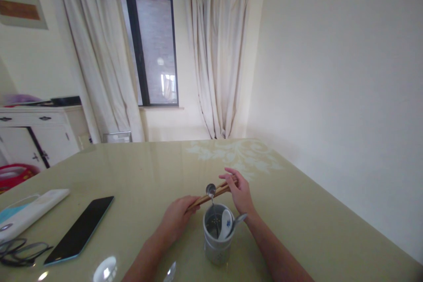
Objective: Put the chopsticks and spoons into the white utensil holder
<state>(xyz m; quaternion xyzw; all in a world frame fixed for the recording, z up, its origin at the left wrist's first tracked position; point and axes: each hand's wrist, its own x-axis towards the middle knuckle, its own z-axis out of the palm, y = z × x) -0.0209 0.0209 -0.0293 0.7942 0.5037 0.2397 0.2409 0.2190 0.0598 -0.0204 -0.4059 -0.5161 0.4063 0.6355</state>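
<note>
Wooden chopsticks stretch at a slant between my two hands, just beyond a grey utensil holder. My left hand is closed around their lower left end. At the upper right end, my right hand grips them between thumb and fingers, with some fingers raised. The holder stands upright and contains a white ceramic spoon with a blue mark. A metal spoon rises from it, its bowl in front of the chopsticks. Another metal utensil leans out over the right rim.
To the left on the pale green table lie a dark tablet, a white power strip and a tangled dark cable. A wall borders the table's right side. Behind are curtains and a white cabinet.
</note>
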